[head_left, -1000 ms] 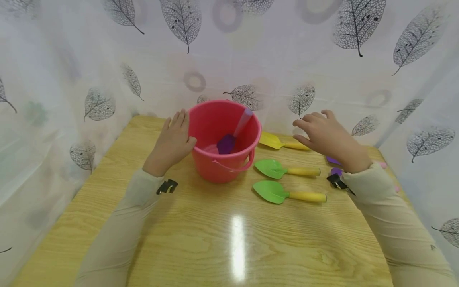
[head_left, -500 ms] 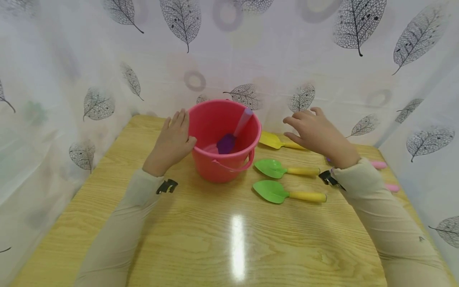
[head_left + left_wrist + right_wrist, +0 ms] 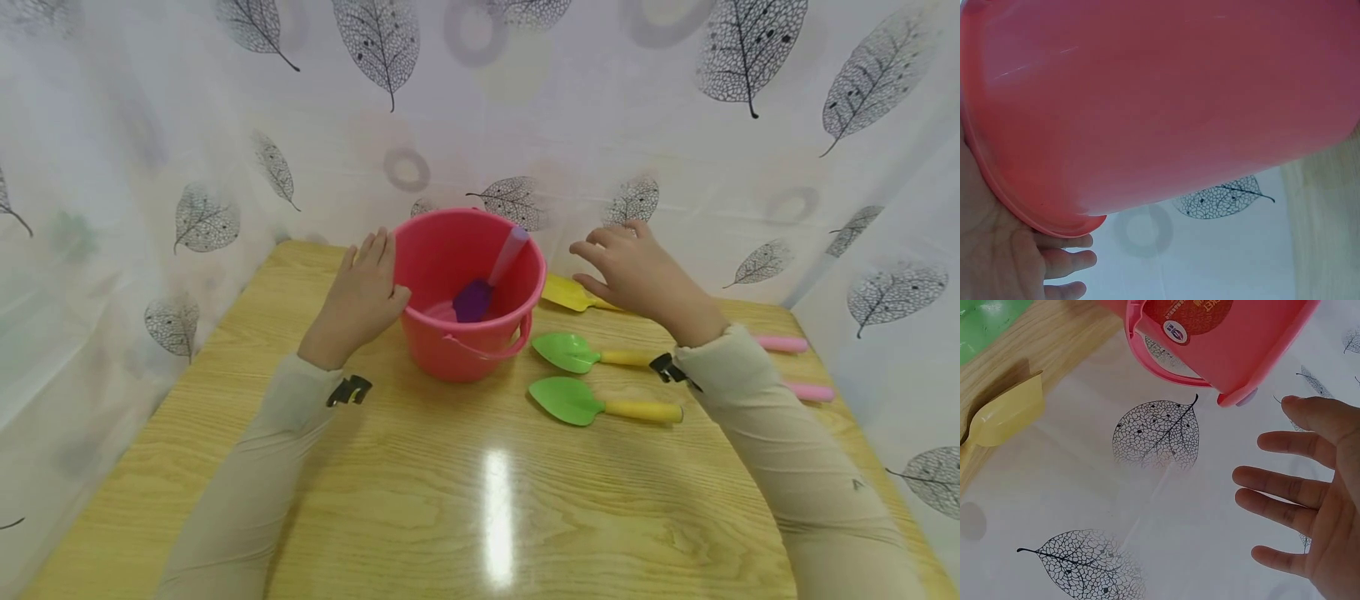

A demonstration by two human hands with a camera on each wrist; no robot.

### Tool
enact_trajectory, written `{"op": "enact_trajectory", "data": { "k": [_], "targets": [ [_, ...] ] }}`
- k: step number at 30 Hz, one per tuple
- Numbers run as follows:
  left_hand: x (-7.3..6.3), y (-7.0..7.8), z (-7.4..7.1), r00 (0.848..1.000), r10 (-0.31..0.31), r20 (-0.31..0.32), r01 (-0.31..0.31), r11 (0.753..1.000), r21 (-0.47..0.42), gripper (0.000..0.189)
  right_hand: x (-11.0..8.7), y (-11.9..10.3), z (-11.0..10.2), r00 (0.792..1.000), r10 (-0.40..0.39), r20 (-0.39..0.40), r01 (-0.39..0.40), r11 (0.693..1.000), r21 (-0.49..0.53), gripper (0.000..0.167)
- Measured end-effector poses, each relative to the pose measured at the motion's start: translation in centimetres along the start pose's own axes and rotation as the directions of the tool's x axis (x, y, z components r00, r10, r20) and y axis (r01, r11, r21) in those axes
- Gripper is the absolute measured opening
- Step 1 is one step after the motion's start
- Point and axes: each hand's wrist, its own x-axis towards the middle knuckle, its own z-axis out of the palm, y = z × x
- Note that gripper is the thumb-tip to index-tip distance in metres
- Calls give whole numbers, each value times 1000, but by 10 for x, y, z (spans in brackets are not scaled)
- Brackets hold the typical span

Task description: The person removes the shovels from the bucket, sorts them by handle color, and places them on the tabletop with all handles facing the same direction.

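A pink bucket [image 3: 450, 354] stands upright on the table, its handle hanging down the front. Inside it leans a shovel with a purple blade [image 3: 473, 302] and a pale lilac handle. My left hand [image 3: 357, 302] rests on the bucket's left rim with fingers extended; the left wrist view shows the palm against the rim [image 3: 1035, 222]. Nothing is in my right hand [image 3: 637, 273], raised to the right of the bucket, fingers spread and slightly bent. Below it lies a yellow shovel [image 3: 564, 292], its handle partly covered by that hand in the head view.
Two green trowels [image 3: 567, 401] with yellow handles lie right of the bucket. Pink handles [image 3: 810, 392] show near the table's right edge, partly behind my right sleeve. A leaf-patterned curtain [image 3: 330, 108] hangs behind and at both sides of the wooden table [image 3: 390, 500].
My right hand has moved left toward the bucket, uncovering more of the pink handles at the right. My left hand and the bucket have stayed in place.
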Motion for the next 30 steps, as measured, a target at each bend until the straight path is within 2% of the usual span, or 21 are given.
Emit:
{"op": "enact_trajectory", "data": {
  "k": [18, 30],
  "targets": [
    [0, -2, 3, 1000, 2, -11, -2, 1000, 2, 68, 15, -13, 5, 998, -62, -29, 63, 998, 19, 35],
    [0, -1, 2, 1000, -4, 5, 4, 1000, -8, 68, 26, -20, 6, 995, -81, -52, 82, 996, 27, 38]
  ]
}}
